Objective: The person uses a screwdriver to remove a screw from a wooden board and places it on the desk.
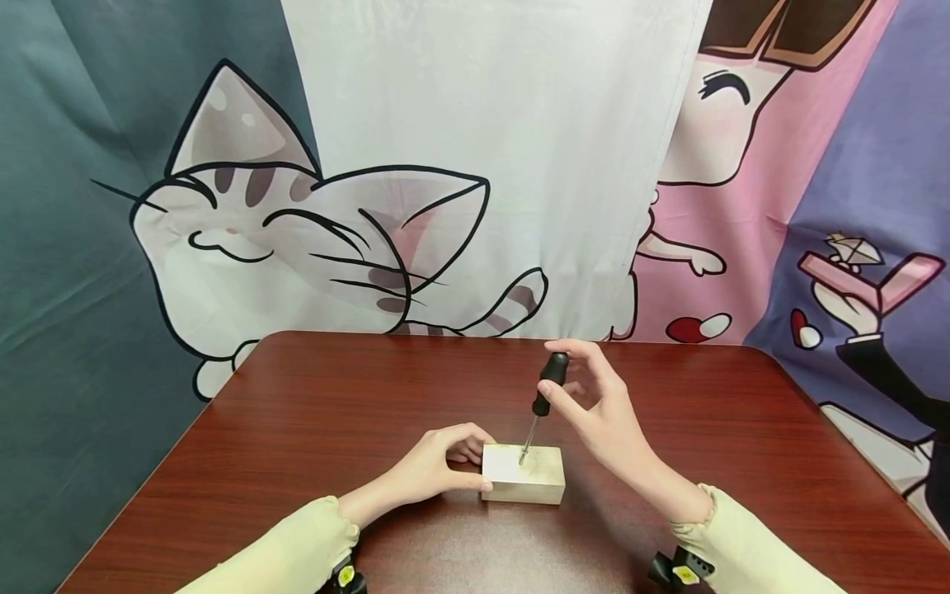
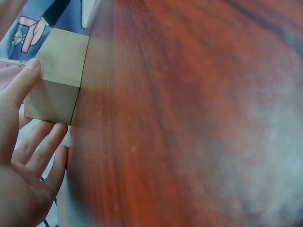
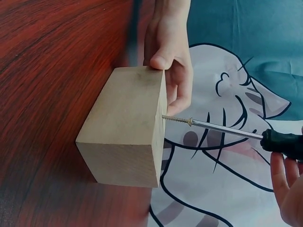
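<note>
A pale wooden block lies on the table, its left end gripped between the thumb and fingers of my left hand. From the block's top face stands a screw, its threads partly showing and its head against the tip of a screwdriver. My right hand holds the screwdriver's black handle, which leans slightly to the right. In the left wrist view, the thumb presses the block's near edge while the fingers lie along its other side. The right wrist view shows the metal shaft in line with the screw.
The reddish-brown wooden table spreads around the block on every side. Behind it hangs a cloth backdrop printed with a cartoon cat and figures. A small black device with a yellow mark is strapped near my right wrist.
</note>
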A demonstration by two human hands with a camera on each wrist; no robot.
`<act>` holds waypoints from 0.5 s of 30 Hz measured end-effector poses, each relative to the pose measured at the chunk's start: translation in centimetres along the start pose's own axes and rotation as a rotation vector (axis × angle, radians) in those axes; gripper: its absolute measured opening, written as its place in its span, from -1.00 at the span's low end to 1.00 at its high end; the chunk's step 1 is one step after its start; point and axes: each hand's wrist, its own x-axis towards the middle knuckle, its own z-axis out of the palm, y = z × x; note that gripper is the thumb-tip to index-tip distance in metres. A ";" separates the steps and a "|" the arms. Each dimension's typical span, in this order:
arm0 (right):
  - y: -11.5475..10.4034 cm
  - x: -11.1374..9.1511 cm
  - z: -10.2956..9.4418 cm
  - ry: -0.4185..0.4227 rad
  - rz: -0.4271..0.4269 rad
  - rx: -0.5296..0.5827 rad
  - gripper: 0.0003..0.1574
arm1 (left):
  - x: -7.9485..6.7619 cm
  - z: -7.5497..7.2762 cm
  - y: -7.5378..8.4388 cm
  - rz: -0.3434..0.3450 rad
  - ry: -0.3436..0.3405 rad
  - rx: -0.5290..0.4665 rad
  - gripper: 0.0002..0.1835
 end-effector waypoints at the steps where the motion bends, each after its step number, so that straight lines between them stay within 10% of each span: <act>1: 0.0 0.0 0.0 -0.008 -0.005 -0.003 -0.39 | 0.0 0.0 0.0 -0.002 0.001 -0.002 -0.51; 15: -0.2 0.0 0.2 0.039 0.006 -0.014 -0.43 | 0.0 0.0 -0.1 -0.009 -0.001 -0.011 -0.52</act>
